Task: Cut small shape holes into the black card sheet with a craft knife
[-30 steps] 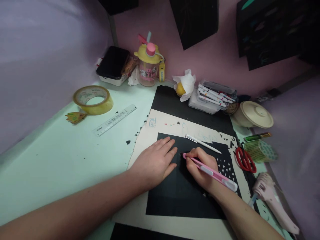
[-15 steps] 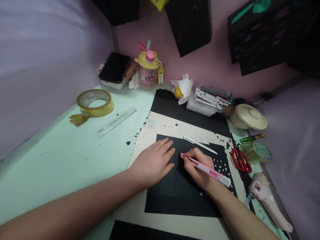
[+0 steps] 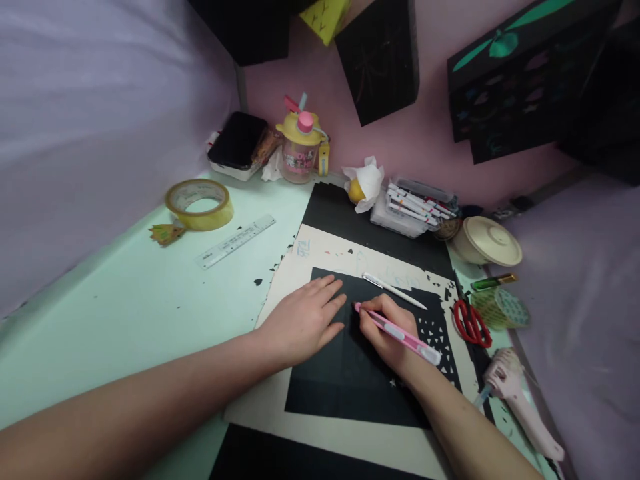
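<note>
My left hand (image 3: 303,319) lies flat with its fingers stretched out, on the left part of a black sheet of paper (image 3: 325,387). Closed around a pink craft knife (image 3: 395,330), my right hand (image 3: 393,333) rests on the same sheet. The knife's tip meets the paper just right of my left fingers; the blade itself is too small to make out. Small triangular holes (image 3: 434,340) pierce the sheet's right side, partly behind my right wrist. A white pen (image 3: 395,291) lies across the sheet's top edge. Under the sheet is a white board (image 3: 277,293).
Left on the table are a clear ruler (image 3: 236,241) and a tape roll (image 3: 200,205). Red scissors (image 3: 471,323), a glue gun (image 3: 520,400) and a lidded bowl (image 3: 487,240) stand right. Along the back are a cup (image 3: 300,150) and a box of markers (image 3: 413,207). Black scraps lie about.
The view has shifted slightly, so the surroundings appear moved. My left hand stays flat on the black sheet, and my right hand keeps its grip on the craft knife near the same spot.
</note>
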### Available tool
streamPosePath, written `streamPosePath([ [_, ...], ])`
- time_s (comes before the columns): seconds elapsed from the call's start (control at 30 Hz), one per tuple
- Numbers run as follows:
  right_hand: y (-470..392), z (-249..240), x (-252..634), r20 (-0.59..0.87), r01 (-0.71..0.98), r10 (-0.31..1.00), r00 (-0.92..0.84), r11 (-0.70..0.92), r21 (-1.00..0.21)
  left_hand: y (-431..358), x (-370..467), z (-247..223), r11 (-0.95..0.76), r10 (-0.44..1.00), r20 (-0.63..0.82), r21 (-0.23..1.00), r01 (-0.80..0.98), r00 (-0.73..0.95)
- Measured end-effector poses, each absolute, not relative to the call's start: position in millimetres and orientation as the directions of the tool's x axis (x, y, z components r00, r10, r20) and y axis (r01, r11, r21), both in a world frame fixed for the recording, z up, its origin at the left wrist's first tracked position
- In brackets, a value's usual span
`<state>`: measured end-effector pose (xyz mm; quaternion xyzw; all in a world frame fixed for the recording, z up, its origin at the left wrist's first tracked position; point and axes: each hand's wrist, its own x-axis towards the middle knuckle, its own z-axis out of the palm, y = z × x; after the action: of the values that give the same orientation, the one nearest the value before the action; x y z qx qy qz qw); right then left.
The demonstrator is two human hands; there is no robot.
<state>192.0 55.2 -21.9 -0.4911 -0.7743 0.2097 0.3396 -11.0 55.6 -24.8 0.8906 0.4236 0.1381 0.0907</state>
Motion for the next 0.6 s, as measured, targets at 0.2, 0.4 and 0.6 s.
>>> streamPosePath([
  [0.2,54.9,-23.6,191.4,0.343,0.609,0.891,-0.298,0.454,-0.65,56.3,-11.3,-23.2,-0.617,0.785,0.158,0.291,0.731,0.599],
  [0.4,55.3,-24.7,192.1,0.35,0.597,0.885,-0.306,0.465,-0.654,55.9,-11.7,-23.8,-0.619,0.783,0.169,0.302,0.725,0.599],
  [0.6,54.3,-23.6,193.2,0.353,0.604,0.885,-0.304,0.466,-0.647,55.9,-11.4,-24.3,-0.621,0.782,0.176,0.302,0.724,0.598],
])
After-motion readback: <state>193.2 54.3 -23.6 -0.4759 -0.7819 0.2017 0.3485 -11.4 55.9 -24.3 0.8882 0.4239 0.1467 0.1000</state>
